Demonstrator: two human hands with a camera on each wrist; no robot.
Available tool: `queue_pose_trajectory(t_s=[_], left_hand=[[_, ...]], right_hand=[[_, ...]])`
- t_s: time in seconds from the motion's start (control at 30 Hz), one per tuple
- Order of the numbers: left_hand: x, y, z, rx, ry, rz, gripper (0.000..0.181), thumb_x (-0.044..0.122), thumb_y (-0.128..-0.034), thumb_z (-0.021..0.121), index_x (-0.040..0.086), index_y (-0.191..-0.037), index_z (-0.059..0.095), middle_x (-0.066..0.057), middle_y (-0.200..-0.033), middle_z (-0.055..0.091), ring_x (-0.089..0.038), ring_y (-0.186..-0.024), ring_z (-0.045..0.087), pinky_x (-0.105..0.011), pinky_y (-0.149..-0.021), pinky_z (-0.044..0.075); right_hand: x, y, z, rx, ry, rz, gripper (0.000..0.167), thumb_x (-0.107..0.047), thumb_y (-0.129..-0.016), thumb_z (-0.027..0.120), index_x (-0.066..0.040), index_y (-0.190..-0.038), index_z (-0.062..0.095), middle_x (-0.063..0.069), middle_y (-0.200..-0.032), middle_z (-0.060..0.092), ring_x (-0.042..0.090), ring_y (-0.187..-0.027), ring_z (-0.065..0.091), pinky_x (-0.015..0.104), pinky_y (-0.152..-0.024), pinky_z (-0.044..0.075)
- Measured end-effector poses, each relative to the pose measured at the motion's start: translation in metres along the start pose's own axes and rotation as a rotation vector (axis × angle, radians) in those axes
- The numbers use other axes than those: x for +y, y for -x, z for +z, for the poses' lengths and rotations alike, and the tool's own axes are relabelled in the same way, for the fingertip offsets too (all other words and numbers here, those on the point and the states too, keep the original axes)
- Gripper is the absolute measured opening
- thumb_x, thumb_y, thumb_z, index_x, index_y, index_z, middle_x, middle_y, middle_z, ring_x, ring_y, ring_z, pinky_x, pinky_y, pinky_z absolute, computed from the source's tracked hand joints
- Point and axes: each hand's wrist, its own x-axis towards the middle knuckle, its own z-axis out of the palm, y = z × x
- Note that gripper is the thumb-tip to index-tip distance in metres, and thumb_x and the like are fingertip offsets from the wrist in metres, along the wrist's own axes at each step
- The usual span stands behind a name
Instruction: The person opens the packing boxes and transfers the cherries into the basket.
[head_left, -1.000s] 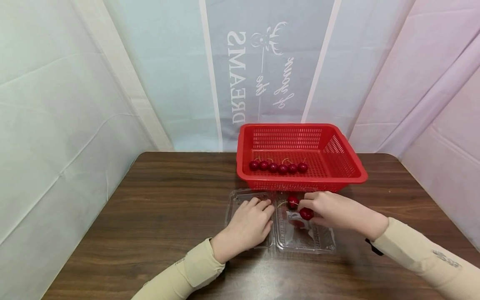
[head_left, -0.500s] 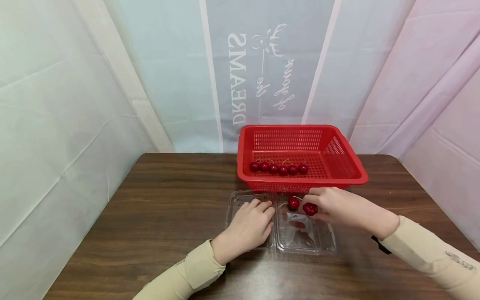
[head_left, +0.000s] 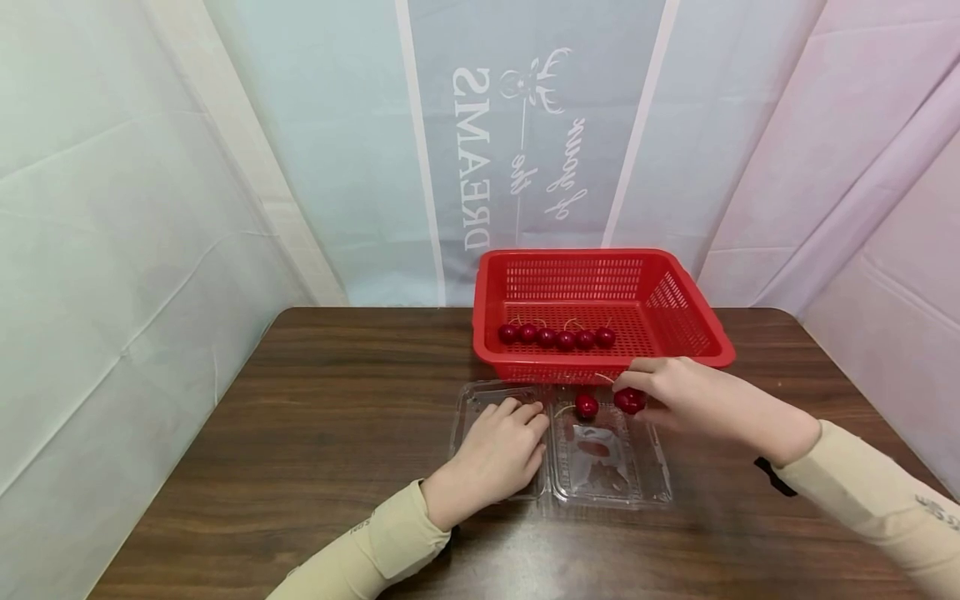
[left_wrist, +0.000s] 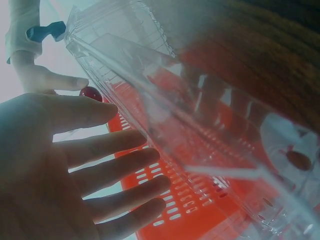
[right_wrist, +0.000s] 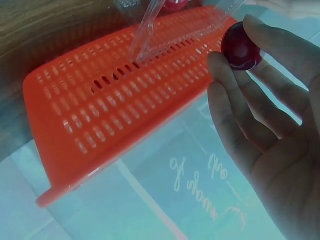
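My right hand (head_left: 686,400) pinches a dark red cherry (head_left: 629,401) between thumb and fingers; its stem points up to the left. In the head view this cherry is above the far right part of a clear plastic clamshell box (head_left: 652,487). Another cherry (head_left: 586,407) lies at the back of the box's right half, stem to the left. My left hand (head_left: 497,454) rests over the left half, its fingers (left_wrist: 120,165) extended beside the clear plastic in the left wrist view. In the right wrist view the pinched cherry (right_wrist: 241,46) shows near the basket wall.
Just behind the clamshell stands a red perforated basket (head_left: 686,292). Several cherries with stems lie in a row (head_left: 566,339) along its near side. The dark wood table (head_left: 337,400) extends to both sides, with printed fabric (head_left: 525,167) behind it.
My right hand has lifted away from the box's middle, moving right and toward the basket with the cherry. The left hand stays on the box, and the other cherry is nearly unmoved.
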Motion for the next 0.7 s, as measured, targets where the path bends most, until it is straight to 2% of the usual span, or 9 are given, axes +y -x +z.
queue_pose_trajectory(t_s=[0.23,0.47,0.7], left_hand=[[0.0,0.0,0.0,0.018,-0.004,0.003,0.02,0.028,-0.0848,0.063,0.016,-0.1,0.067,0.0,-0.115,0.066,-0.018,-0.095,0.058,-0.031,-0.073,0.047],[0.0,0.0,0.0,0.022,-0.002,0.004,0.02,0.028,-0.0848,0.063,0.015,-0.1,0.067,0.0,-0.114,0.067,-0.018,-0.095,0.058,-0.031,-0.073,0.047],[0.001,0.0,0.0,0.024,-0.004,0.005,0.02,0.028,-0.0847,0.063,0.015,-0.1,0.067,0.0,-0.114,0.067,-0.018,-0.094,0.058,-0.031,-0.073,0.047]], right_hand=[[0.01,-0.001,-0.006,0.035,0.025,-0.01,0.036,-0.01,-0.067,0.083,-0.015,-0.099,0.067,-0.005,-0.087,0.06,0.007,-0.071,0.06,0.024,-0.061,0.051],[0.017,-0.004,-0.01,0.033,0.055,0.024,0.039,-0.012,-0.066,0.085,-0.014,-0.1,0.067,-0.003,-0.088,0.06,0.005,-0.068,0.058,0.025,-0.061,0.052],[0.028,-0.01,-0.016,0.065,0.07,0.002,0.039,-0.009,-0.063,0.085,-0.013,-0.098,0.068,-0.001,-0.089,0.061,0.008,-0.071,0.06,0.027,-0.063,0.052]])
